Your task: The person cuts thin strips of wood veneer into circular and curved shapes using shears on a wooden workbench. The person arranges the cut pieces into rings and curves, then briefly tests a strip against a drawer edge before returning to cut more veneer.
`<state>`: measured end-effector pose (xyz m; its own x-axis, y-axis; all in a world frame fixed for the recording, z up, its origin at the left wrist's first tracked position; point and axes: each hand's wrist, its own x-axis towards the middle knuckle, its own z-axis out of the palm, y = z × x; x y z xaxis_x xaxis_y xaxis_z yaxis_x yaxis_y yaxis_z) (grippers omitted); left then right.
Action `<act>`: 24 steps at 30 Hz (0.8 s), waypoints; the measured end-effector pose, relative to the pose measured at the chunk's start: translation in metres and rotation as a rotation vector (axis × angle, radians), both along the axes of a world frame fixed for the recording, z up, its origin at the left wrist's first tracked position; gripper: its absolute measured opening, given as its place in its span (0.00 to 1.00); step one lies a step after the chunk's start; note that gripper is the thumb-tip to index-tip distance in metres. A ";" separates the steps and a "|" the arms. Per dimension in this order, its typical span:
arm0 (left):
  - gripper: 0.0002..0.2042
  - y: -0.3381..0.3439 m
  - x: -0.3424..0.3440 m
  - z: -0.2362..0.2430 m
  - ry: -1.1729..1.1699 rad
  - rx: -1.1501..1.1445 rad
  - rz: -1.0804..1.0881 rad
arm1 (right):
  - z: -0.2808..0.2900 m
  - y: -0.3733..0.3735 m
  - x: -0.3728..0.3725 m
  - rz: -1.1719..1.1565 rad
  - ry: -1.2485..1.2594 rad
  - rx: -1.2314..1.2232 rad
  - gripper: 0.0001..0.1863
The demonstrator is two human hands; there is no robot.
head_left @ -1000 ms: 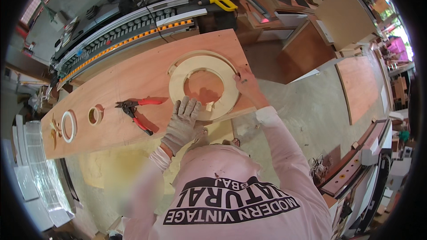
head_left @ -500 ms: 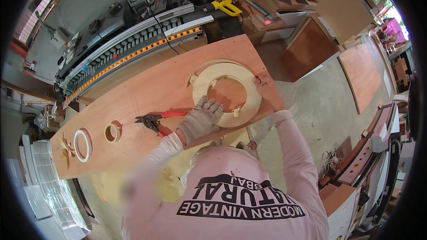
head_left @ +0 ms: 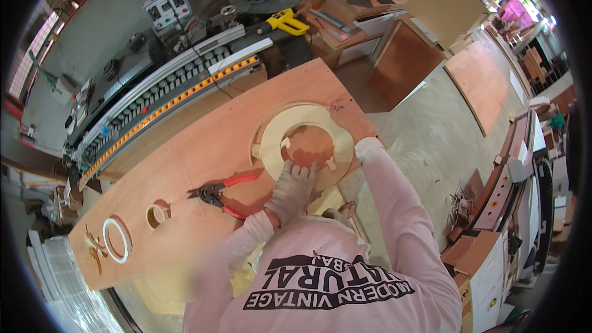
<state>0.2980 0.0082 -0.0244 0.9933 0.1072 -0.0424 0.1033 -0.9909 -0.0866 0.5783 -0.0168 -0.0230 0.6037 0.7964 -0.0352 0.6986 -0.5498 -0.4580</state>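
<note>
A flat cream-coloured ring (head_left: 275, 143) lies on a wooden panel (head_left: 185, 176), with small tabs of tape along its inner edge. Over the ring's near side sits my left hand (head_left: 291, 190), gloved, its fingertips curled at the inner opening and gripping the rim. My bare right hand (head_left: 348, 122) is closed at the ring's far right edge; its fingertips press together there and partly hide what is between them. A curved strip shows along the ring's left outer side. Red-handled snips (head_left: 213, 195) lie open on the panel, left of my gloved hand.
Farther left on the panel are a roll of tape (head_left: 158, 216), a white ring (head_left: 110, 240) and some tan scraps (head_left: 94, 251). Behind stands a long machine with a roller track (head_left: 179, 85), a yellow heat gun (head_left: 287, 23) resting on it. Wooden cabinet parts (head_left: 404, 65) stand at right.
My left hand has shifted from the ring's left side round to its near side. The right hand remains at the far right edge. The whole view has turned and shifted somewhat.
</note>
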 end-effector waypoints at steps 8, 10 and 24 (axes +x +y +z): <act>0.43 -0.016 0.016 0.010 -0.059 -0.162 0.134 | -0.068 -0.040 0.064 -0.196 -0.348 0.285 0.15; 0.43 -0.022 0.035 0.008 -0.090 -0.228 0.171 | -0.078 -0.081 0.076 -0.452 -0.081 0.373 0.15; 0.29 0.078 0.141 0.006 -0.256 -0.003 -0.112 | -0.075 -0.376 -0.014 -1.179 1.104 1.416 0.19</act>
<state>0.4390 0.0859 -0.0185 0.9775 -0.0035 0.2111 0.0112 -0.9976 -0.0685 0.5646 -0.3927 -0.0977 0.8641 -0.0362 -0.5020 -0.3937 0.5728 -0.7190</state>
